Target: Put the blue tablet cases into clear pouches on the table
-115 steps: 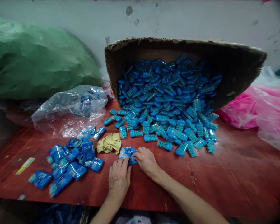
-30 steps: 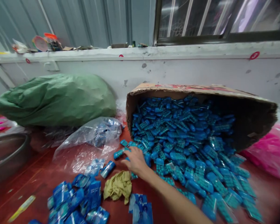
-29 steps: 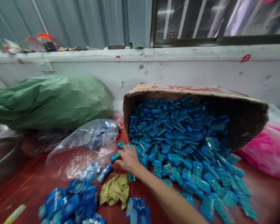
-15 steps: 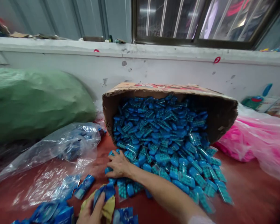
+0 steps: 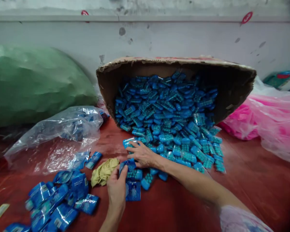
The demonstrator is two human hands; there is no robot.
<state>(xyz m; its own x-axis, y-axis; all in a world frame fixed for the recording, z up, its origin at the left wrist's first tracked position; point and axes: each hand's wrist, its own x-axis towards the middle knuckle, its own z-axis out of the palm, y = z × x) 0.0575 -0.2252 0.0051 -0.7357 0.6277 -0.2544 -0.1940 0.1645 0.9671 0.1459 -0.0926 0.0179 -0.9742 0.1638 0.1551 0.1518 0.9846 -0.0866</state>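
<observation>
While your left hand [image 5: 116,190] pinches a blue sachet [image 5: 127,165] by its top edge, your right hand [image 5: 142,154] lies spread, unclenched, on the blue pill cases [image 5: 159,122] just beyond; they look light, stiff, slippery: pinch their sides.

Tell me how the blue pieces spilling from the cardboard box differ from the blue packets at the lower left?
The pieces from the cardboard box are small clear-topped cases showing rows of teal dots; the packets are flat, shiny printed foil. The cases form a far bigger heap. The right hand rests among cases. Both are blue.
</observation>
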